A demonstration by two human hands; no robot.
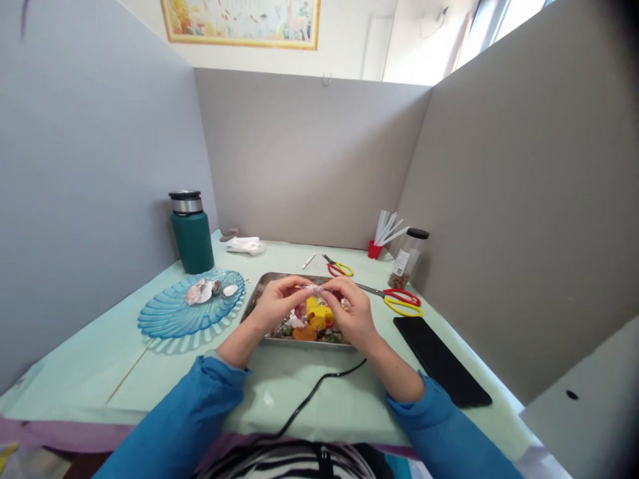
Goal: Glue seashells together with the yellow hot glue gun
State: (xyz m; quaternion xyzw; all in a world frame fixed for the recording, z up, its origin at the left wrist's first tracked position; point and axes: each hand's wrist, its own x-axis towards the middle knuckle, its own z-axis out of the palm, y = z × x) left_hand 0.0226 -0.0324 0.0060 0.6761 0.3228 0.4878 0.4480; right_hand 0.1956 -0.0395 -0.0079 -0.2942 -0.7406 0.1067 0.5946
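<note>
Above the metal tray (309, 344), my left hand (283, 301) and my right hand (353, 311) meet fingertip to fingertip. Both are closed in a pinch on a small pinkish-white piece (315, 290), which looks like a shell; fingers cover much of it. Under them in the tray lies a yellow glue gun (318, 314), partly hidden by my hands. Around it are pale shell pieces (295, 320), an orange piece (304, 333) and dark, mixed bits. A blue fluted plate (170, 313) left of the tray carries several shells (200, 291).
A green bottle (192, 236) stands behind the plate. Red-and-yellow scissors (399, 301), smaller scissors (339, 268), a red cup (375, 250) of glue sticks, a jar (407, 259) and a black phone (439, 359) lie rightward. A black cord (319, 384) crosses the front; grey partitions (309, 159) surround the table.
</note>
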